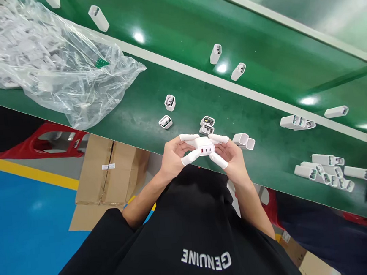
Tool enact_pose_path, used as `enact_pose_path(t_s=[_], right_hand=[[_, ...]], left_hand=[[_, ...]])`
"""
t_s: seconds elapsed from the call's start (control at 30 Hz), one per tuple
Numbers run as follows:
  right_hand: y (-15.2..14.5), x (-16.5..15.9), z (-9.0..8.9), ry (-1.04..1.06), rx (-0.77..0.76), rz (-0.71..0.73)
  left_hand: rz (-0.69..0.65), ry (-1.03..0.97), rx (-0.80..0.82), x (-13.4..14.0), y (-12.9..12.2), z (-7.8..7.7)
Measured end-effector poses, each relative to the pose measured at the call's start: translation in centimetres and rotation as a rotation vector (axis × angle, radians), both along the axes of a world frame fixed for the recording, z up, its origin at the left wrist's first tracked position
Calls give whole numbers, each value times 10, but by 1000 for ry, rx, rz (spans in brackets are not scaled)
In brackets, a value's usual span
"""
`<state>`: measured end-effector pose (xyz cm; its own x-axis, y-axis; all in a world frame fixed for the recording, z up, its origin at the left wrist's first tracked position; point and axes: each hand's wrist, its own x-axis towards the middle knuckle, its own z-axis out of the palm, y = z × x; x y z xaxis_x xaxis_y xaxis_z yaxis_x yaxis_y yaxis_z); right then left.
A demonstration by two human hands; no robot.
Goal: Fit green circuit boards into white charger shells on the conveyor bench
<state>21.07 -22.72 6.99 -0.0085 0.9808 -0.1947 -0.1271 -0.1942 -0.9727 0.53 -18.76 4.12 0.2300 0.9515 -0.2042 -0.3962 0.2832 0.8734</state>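
Between my two hands is a white USB charger (204, 143), its face with one red port and two small dark slots turned toward me. My left hand (176, 156) pinches its left side, thumb and index finger in white finger cots. On the right side, my right hand (229, 153) grips it the same way, also with covered fingertips. Just beyond the charger stand two open white housings (207, 121) with circuit parts inside. Two more filled housings (169, 102) are to the left. Beside my right hand lie white empty-looking sleeves (241, 139).
A clear plastic bag (103, 88) full of white parts covers the bench's left end. Several white housings (324, 171) lie grouped at the right, others on the raised green strip (175, 32). Cardboard boxes (106, 169) and a red stool (44, 140) stand below the edge.
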Motion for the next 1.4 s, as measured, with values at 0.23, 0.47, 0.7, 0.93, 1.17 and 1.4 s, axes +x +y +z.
enact_pose_path(t_s=[0.23,0.47,0.7,0.93,1.17,1.4], right_hand=[[-1,3,5,23,-32,32],[-4,4,2,80,-88,6],[-3,4,-9,78,-93,-5],[23,-2,-8,5,8,-54],[37,-4,-8,-23,20,-35],[37,6,-6,1,-47,28]], left_hand=[[-18,-25,-18,3,-2,0],[-28,-40,-32,5,-4,-1],[1,-56,-54,11,-5,-7],[165,-138,-116,34,-23,-10],[200,-125,-143,37,-30,-6],[184,-67,-116,35,-25,-12]])
